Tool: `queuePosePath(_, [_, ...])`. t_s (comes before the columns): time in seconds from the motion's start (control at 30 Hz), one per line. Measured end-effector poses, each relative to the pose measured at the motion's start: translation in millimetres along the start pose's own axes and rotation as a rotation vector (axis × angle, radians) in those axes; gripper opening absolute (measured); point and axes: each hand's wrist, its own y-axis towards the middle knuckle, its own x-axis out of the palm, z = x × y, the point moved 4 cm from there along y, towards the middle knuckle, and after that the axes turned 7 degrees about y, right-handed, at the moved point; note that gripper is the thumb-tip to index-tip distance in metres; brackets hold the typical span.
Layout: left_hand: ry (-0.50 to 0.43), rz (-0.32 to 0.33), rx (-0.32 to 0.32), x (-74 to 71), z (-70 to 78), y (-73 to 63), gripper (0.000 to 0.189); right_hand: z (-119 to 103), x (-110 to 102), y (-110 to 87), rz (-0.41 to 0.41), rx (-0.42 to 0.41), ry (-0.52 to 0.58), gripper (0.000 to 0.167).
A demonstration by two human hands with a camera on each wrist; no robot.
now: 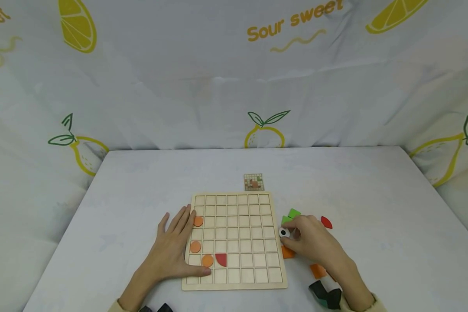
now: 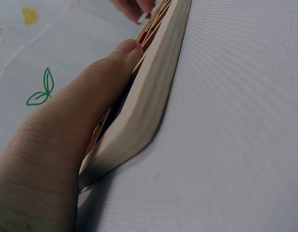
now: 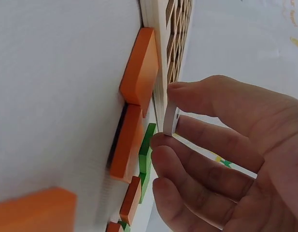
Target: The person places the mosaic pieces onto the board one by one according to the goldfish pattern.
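A wooden grid board (image 1: 234,287) lies flat on the table. My left hand (image 1: 172,253) rests along its left side with fingers spread, the thumb over its near-left cells. In the left wrist view that thumb (image 2: 98,82) lies over the board's edge. At the board's right edge my right hand (image 1: 316,240) pinches a white round eye piece with a black centre (image 1: 284,232). The right wrist view shows the piece (image 3: 171,118) edge-on between thumb and fingers. Three orange discs, one being this disc (image 1: 207,261), and a red quarter-circle piece (image 1: 221,260) sit in cells.
A small pattern card (image 1: 254,182) lies behind the board. Right of the board are green squares (image 1: 294,213), an orange square (image 1: 287,252), a red piece (image 1: 326,222) and dark pieces (image 1: 333,299). More dark pieces (image 1: 164,308) show at the near edge. A printed curtain (image 1: 203,99) hangs behind.
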Motion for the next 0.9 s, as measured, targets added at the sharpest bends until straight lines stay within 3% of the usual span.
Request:
queuePosePath(0.37, [0.001,-0.007,-0.006,-1.0,0.2,1.5,0.144,-16.9,4.6,1.1,-0.001,-0.010,0.047,0.023])
queuePosePath(0.63, [0.004,-0.008,-0.012,-0.8,-0.5,0.1,0.144,-42.0,16.5,7.1,-0.015,-0.063,0.023,0.021])
queuePosePath(0.9, [-0.004,-0.011,-0.010,-1.8,0.8,0.7,0.144,-65.9,30.3,14.4,-0.021,-0.174,0.023,0.018])
